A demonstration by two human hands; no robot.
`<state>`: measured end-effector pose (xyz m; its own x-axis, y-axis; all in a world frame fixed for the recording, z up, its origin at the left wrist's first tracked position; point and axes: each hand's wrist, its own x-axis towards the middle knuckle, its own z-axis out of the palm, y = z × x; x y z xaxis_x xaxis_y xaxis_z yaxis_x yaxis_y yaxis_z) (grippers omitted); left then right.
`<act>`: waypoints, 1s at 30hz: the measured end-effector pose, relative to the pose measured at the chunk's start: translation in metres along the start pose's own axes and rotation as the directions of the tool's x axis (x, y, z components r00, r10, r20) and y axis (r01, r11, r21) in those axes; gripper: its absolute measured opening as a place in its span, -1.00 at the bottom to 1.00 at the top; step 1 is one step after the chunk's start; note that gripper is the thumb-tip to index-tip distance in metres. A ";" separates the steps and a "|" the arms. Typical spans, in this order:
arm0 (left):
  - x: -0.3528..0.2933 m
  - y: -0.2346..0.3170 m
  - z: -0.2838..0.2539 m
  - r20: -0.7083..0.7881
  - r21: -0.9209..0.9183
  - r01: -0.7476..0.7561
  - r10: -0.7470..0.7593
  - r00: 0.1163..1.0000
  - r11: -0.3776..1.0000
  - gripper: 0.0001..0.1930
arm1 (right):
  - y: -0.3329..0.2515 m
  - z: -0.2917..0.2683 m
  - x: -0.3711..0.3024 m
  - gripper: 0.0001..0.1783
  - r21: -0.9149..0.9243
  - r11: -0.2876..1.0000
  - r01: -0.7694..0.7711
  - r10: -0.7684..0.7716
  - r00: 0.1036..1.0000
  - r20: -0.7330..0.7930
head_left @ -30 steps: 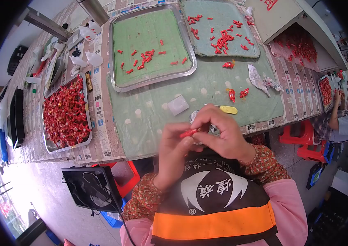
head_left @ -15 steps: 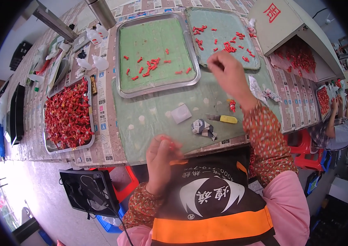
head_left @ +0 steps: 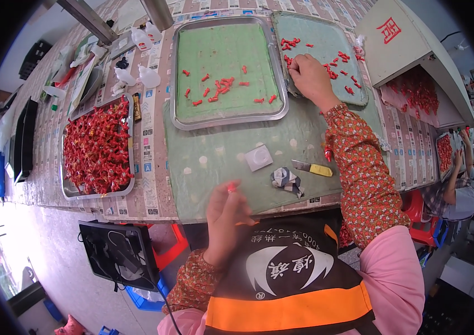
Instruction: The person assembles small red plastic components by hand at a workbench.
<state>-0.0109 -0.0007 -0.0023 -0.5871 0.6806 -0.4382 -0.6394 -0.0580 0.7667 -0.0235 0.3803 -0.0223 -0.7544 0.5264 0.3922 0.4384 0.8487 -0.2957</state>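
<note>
My left hand (head_left: 227, 216), slightly blurred, is closed above the near table edge, pinching a small red piece (head_left: 232, 187) between thumb and fingers. My right hand (head_left: 310, 79) reaches over the left side of the blue-green cloth-lined tray (head_left: 326, 28). Its fingers are bent together beside several small red pieces (head_left: 290, 43); what they hold, if anything, is hidden. To the left of that hand, a metal tray (head_left: 176, 84) with green cloth bears several more red pieces (head_left: 224, 85), loosely scattered. A yellow-handled knife (head_left: 319, 170), a crumpled checked cloth (head_left: 286, 181) and a pale square block (head_left: 259, 158) lie between my hands.
On the left stands a tray (head_left: 132, 167) heaped with glossy red pieces. White squeeze bottles (head_left: 149, 77) are behind it. An open-fronted box (head_left: 396, 39) at right holds more red pieces. A co-worker (head_left: 463, 195) sits at far right. A red stool (head_left: 173, 248) is under the table edge.
My right hand has moved farther in over the blue-green tray, toward its red pieces. My left hand has turned slightly, still with the red piece. The whole view has shifted a little.
</note>
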 end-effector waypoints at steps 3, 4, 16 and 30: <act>-0.001 0.002 -0.001 0.006 -0.009 0.015 -0.015 1.000 1.000 -0.70 | -0.020 -0.024 -0.013 -0.87 0.128 0.991 0.040 -0.038 0.999 -0.015; -0.001 0.000 -0.001 0.004 -0.017 0.012 -0.012 1.000 1.000 -0.70 | -0.031 -0.035 -0.021 -0.88 0.229 0.973 0.044 -0.042 0.999 -0.013; 0.002 0.006 0.020 0.096 -0.042 -0.026 0.030 0.995 0.999 -0.73 | -0.141 -0.105 -0.154 -0.72 0.593 0.748 0.300 -0.419 0.905 0.071; -0.011 -0.004 0.007 0.148 0.030 -0.038 0.033 0.988 0.999 -0.82 | -0.153 -0.095 -0.192 -0.75 0.550 0.728 0.409 -0.532 0.843 0.076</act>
<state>0.0017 -0.0025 0.0024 -0.5281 0.7788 -0.3386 -0.6015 -0.0616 0.7965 0.1007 0.1540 0.0307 -0.9067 -0.0113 0.4216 -0.2582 0.8053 -0.5337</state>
